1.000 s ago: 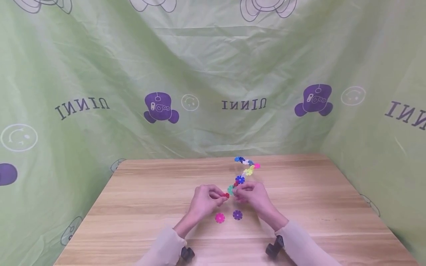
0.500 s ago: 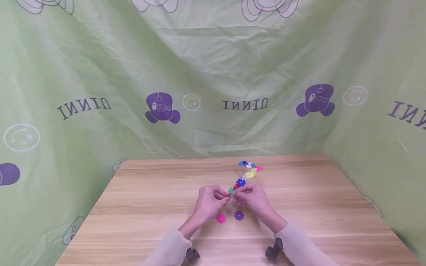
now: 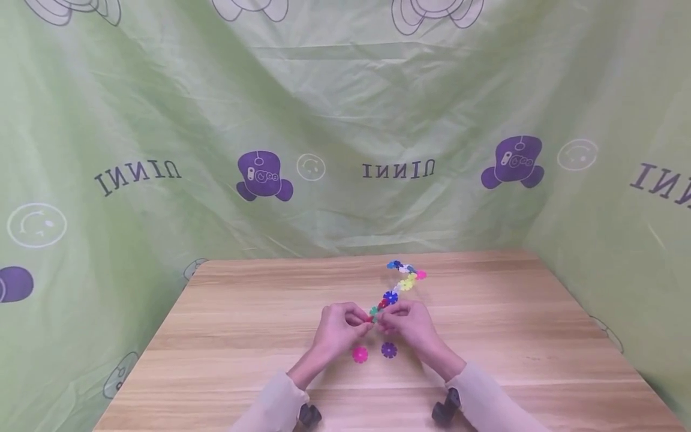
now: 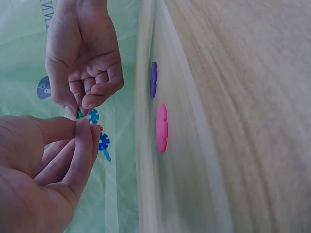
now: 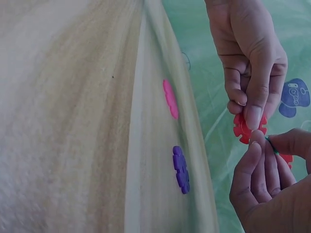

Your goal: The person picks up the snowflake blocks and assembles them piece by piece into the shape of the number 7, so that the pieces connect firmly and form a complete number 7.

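My left hand point(image 3: 336, 329) pinches a red notched snowflake disc point(image 5: 241, 130) between thumb and fingertips. Opposite it, my right hand point(image 3: 412, 326) pinches a green snowflake disc point(image 3: 373, 311), the near end of a joined chain. From there the chain runs away from me through a red disc, a blue disc point(image 3: 391, 297), yellow ones point(image 3: 406, 284) and a pink one point(image 3: 421, 275), then bends left to blue discs at its far end. Both hands' fingertips meet where the red and green discs come together; fingers hide much of that spot.
On the table point(image 3: 227, 336), just in front of the hands, lie a loose pink disc point(image 3: 360, 354) and a loose purple disc point(image 3: 388, 350), side by side. A green printed curtain point(image 3: 335, 108) surrounds the table's back and sides.
The left hand has brought its red disc slightly rightward against the green disc. The chain's far end has dipped a little and shifted right. Over the last half second the hands barely move.
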Action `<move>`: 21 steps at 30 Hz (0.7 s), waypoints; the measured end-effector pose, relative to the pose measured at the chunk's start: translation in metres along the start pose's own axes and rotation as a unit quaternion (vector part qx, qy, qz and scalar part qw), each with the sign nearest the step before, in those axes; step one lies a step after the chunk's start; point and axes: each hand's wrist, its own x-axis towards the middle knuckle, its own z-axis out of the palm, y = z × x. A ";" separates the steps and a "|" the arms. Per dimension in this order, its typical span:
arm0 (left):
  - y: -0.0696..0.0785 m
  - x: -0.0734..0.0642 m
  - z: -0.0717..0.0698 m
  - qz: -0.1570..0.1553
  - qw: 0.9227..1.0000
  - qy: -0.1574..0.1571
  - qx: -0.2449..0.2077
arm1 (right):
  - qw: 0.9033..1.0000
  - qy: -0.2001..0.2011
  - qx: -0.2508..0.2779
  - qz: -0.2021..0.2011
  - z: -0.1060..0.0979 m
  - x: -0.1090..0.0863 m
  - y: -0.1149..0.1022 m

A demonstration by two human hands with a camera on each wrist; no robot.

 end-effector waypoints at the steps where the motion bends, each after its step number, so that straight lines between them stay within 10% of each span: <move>1: 0.000 0.000 0.000 0.000 1.000 -0.003 -0.002 | 1.000 0.003 0.000 0.000 -0.001 0.000 0.000; 21: -0.017 -0.007 -0.020 0.007 0.991 -0.096 0.090 | 1.000 0.014 0.016 0.012 -0.008 0.001 -0.006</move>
